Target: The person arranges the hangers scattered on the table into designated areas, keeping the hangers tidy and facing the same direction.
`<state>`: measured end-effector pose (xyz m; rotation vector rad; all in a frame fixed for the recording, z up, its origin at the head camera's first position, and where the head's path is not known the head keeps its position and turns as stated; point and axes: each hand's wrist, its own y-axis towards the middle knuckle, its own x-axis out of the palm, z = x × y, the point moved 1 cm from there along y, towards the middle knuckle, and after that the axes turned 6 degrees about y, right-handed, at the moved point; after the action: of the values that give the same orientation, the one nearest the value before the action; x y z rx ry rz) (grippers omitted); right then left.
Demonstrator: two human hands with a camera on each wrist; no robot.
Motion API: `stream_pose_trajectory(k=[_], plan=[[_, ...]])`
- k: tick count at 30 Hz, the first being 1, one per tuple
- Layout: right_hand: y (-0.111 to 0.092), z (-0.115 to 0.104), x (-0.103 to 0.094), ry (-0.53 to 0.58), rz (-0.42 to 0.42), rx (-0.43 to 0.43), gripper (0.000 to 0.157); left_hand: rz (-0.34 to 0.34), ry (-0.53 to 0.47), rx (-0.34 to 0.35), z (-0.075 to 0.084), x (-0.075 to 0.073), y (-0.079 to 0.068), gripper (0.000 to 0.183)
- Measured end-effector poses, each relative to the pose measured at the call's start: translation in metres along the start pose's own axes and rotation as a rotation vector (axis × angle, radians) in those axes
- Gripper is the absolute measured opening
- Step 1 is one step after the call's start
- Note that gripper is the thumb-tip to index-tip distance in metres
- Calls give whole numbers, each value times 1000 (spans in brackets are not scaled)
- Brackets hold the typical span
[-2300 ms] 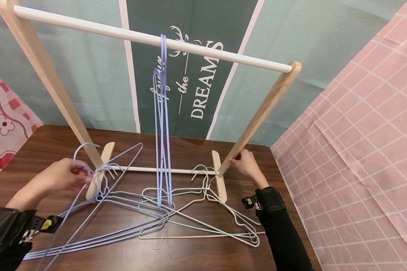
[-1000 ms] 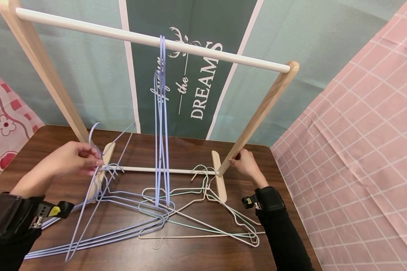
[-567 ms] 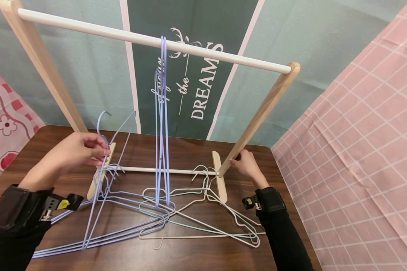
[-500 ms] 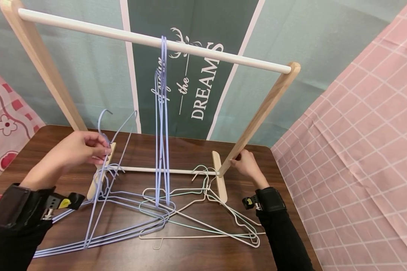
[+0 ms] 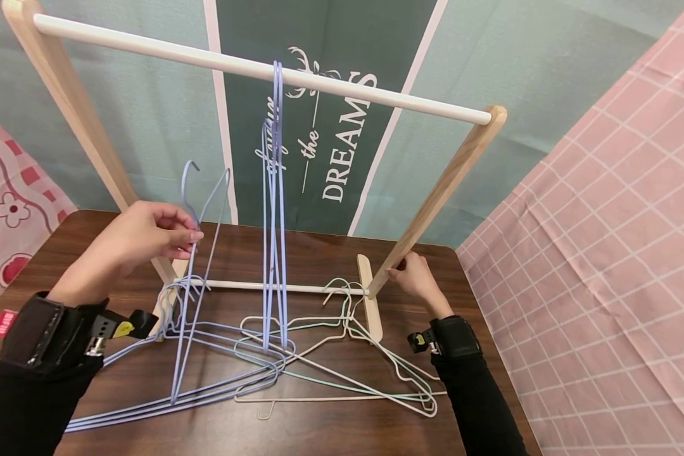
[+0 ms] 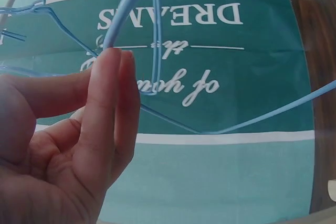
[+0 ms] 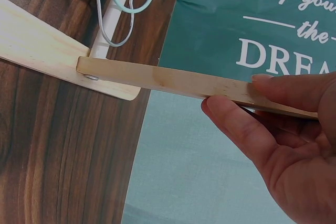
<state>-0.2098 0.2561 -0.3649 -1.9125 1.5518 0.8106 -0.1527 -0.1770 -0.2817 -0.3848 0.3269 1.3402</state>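
Head view bright, fairly even light. Pale sheen on tabletop (image 5: 313,438), below and between left fingers (image 5: 185,237) and right fingers (image 5: 399,273). Wide-angle stretch: rack (image 5: 234,61) uprights splay outward above both sets of fingers. Left wrist view dimmer, hazy, bluish cast; left fingers shaded, backdrop lettering (image 6: 216,14) beyond slightly soft. Right wrist view warmer, clearer; wood grain legible left of right fingers, dark shadows farther up-left.

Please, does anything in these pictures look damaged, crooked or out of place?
No visible damage. The lettering on the backdrop runs sideways in the head view, which looks odd. On the table, white hangers overlap a mint hanger untidily.
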Motion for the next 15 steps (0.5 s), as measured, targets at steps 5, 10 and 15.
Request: stream_pose_trajectory(k=[5,10,15], plan=[[0,1,1,-9,3,-5,21,24,17,12,11,-1,1,12],[-1,1,2,-5,8,2,20,33,22,8,25,-2,3,19],[-1,0,0,-11,9,-9,19,77,17,17,40,-1,5,23]])
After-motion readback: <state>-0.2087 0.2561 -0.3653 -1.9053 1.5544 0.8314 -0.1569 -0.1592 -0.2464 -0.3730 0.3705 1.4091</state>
